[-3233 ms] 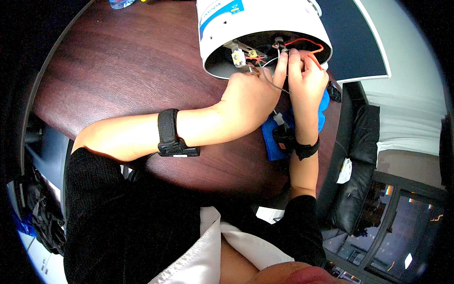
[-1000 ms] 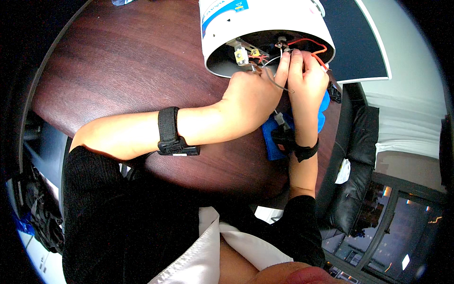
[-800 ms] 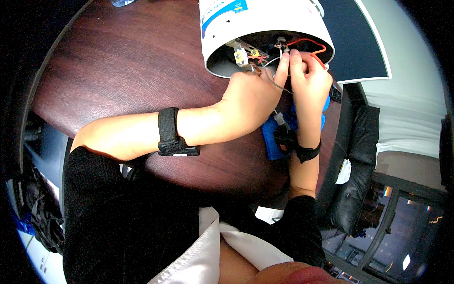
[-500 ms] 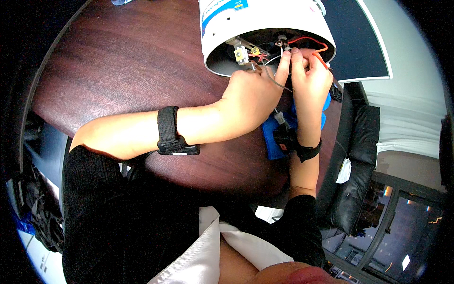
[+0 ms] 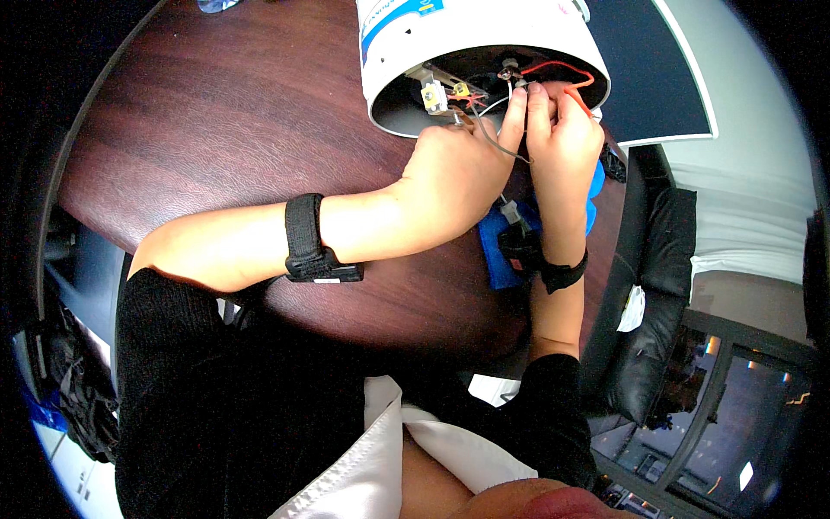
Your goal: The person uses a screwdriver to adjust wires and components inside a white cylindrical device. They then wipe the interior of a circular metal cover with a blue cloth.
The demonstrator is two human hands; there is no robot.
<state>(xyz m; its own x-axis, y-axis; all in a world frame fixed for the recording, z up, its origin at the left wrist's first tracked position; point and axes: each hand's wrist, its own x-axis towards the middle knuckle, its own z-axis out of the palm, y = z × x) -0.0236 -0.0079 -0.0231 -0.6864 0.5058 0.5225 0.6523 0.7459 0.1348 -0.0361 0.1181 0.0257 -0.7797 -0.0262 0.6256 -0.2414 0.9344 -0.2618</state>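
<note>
A white cylindrical appliance lies on its side, its dark open end toward me, showing white-and-yellow fittings, a red wire and white and grey wires. My left hand is at the opening, fingers bent and closed, index finger reaching a small metal terminal. Beside it, my right hand has its fingers pressed together at that same terminal, with the red wire crossing its knuckles. Both sets of fingertips are partly hidden, so what they grip is unclear. Black bands are on both forearms.
The dark wooden table has a blue pad with a black device under my right wrist, and a clear plastic object at the back. A dark white-edged panel stands at the right, near a black cushioned seat.
The appliance and both hands sit slightly higher and further left in view than a second ago. The fingers stay at the same terminal inside the opening.
</note>
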